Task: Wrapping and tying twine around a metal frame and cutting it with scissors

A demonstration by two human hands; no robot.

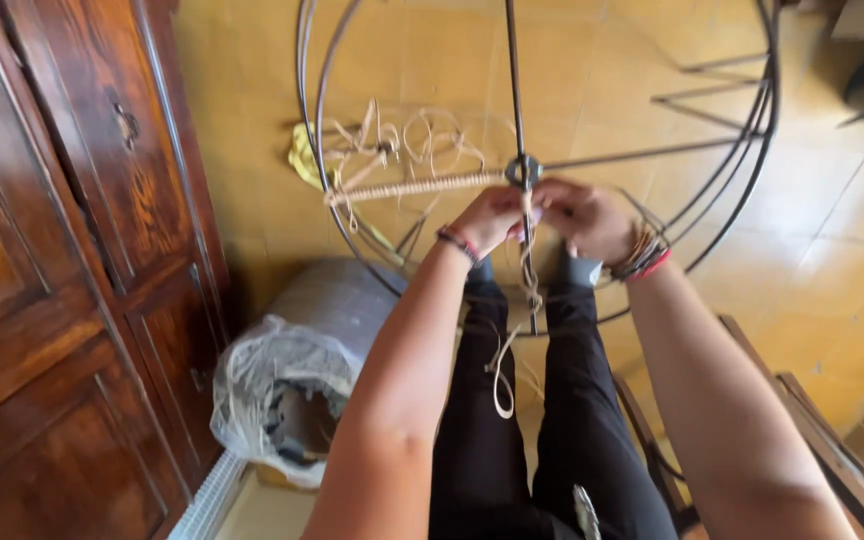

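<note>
A wooden cupboard [62, 250] stands at left, with a plastic bag [282, 395] on the floor beside it. The left hand [487, 220] pinches a pale cane strip [527, 270] just under the hub of the round metal frame [552, 160]. The right hand [587, 218] closes on the same strip there. Pulling each turn taut and tight against the last should keep the wrap even.

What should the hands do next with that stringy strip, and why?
Probably wind the strip once more around the vertical rod below the hub. The left spoke is already wrapped, this rod looks bare, and both the left hand and right hand pinch there.
</note>
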